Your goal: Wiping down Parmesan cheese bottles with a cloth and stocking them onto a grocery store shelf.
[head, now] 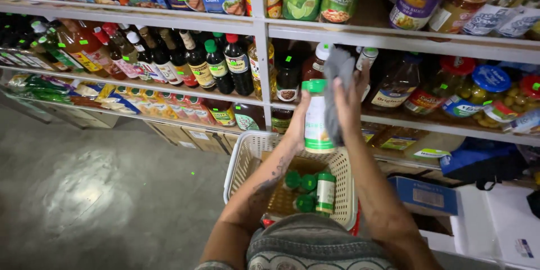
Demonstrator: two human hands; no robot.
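My left hand (297, 126) holds a white bottle with a green cap and green label (316, 117) upright above a cream plastic basket (247, 152). My right hand (349, 101) presses a grey cloth (336, 87) against the right side of that bottle. In the basket below lie several more bottles with green caps (315, 188). Both forearms reach up from the bottom of the head view.
White shelves (394, 39) hold sauce bottles (197, 62), cans, green-labelled jars above and jars of olives (495, 95) at right. Packets lie on the low left shelf (50, 90). Cardboard boxes (419, 194) and a blue bag (478, 160) sit at right. Grey concrete floor (84, 191) at left.
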